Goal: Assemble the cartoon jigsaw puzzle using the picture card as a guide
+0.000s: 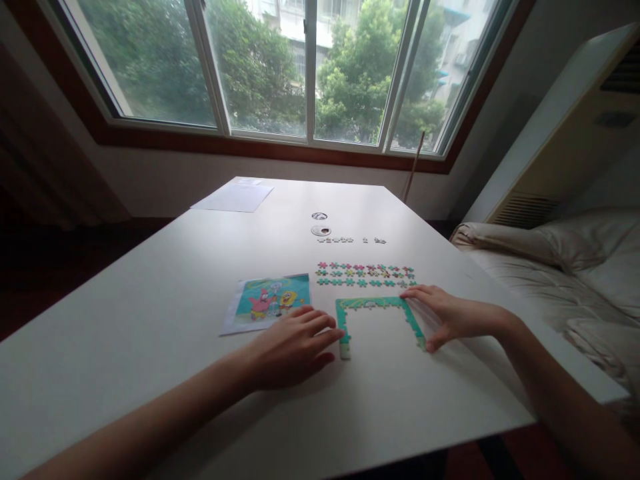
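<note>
a half-built puzzle frame [373, 303] lies on the white bench [150, 280], near the front edge and a little right of the middle. its teal top strip and two side strips are joined, and the bottom is open toward the person. the left hand [293, 347] rests palm down on the bench, fingers straight and close together, the fingertips touching the outer edge of the frame's left strip; it grips nothing. the right hand [450, 317] rests palm down at the frame's right strip, fingers loosely spread, with the fingertips at the top right corner and the thumb down by the strip's lower end; it also holds nothing. just beyond the frame, loose puzzle pieces [365, 274] lie sorted in two neat rows, pink and mixed colours behind, teal ones in front. left of the frame, just beside the left hand, lies a printed cartoon picture [267, 301] with a teal ground. farther back there is a short line of tiny pieces [350, 240], two small round objects [321, 230] too small to identify, and a sheet of paper [235, 197] at the far left corner. pillows on a bed [550, 247] lie to the right of the bench, and a wide window [310, 67] shows trees.
</note>
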`<state>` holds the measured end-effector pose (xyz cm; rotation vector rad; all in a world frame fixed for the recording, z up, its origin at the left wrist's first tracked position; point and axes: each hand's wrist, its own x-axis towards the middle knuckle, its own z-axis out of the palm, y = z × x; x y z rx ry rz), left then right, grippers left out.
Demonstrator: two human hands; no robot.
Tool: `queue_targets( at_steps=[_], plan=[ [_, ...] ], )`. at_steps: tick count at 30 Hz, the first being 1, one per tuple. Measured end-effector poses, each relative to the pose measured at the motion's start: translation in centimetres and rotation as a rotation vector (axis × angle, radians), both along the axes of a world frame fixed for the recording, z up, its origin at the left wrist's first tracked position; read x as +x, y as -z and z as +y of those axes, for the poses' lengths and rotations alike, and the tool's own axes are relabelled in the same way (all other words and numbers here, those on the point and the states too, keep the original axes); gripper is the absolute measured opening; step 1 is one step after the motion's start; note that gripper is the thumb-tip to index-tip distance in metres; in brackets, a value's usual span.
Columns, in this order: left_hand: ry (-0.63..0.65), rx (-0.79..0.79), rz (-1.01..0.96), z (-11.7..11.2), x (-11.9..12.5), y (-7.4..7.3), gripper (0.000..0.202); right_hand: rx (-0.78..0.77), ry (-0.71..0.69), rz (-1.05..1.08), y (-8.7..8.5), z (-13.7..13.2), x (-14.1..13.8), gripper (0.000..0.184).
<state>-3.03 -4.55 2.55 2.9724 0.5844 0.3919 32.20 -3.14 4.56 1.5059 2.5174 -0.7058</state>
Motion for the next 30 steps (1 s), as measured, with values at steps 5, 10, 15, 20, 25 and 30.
queue_targets(
  at_steps=[5,10,15,20,25,30],
  plan=[
    [0.044,-0.011,-0.003,-0.17,0.34,0.67,0.027,0.008,0.0,0.005,0.03,0.0,-0.01,0.1],
    [0.068,-0.017,0.022,-0.25,0.55,0.62,0.025,0.005,0.0,0.012,0.25,0.07,0.11,0.1],
    [0.092,0.045,0.041,-0.15,0.53,0.32,0.024,0.002,0.009,0.022,0.21,0.05,0.09,0.102],
    [0.127,0.097,0.013,-0.22,0.49,0.35,0.021,-0.006,0.02,0.029,0.06,0.02,-0.04,0.102],
    [0.14,0.078,-0.012,-0.4,0.58,0.47,0.019,-0.003,0.023,0.035,-0.03,-0.03,-0.11,0.101],
    [0.152,0.078,-0.033,-0.51,0.68,0.28,0.016,-0.009,0.012,0.019,-0.12,-0.06,-0.11,0.1]
  ],
)
